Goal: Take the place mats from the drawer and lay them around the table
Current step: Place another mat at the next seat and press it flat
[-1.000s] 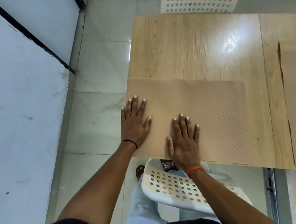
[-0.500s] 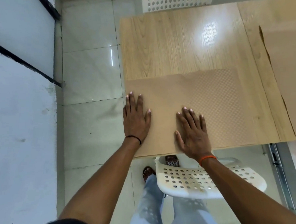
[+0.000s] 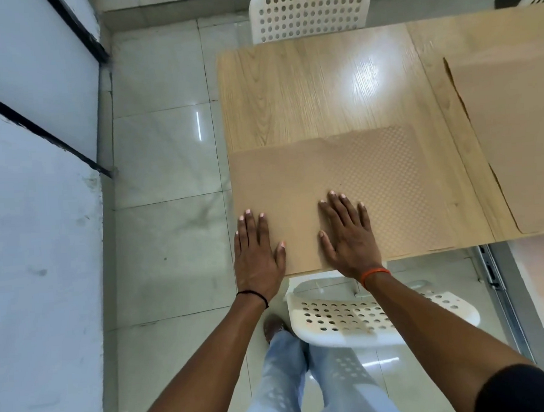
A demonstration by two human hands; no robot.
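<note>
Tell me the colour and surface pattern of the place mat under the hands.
Tan place mat, with a fine woven-looking texture, clearest in the head view.

Glossy tiled floor, white perforated chairs, pale wall

No text, label, brand, number or sign can be read anywhere in view.
</note>
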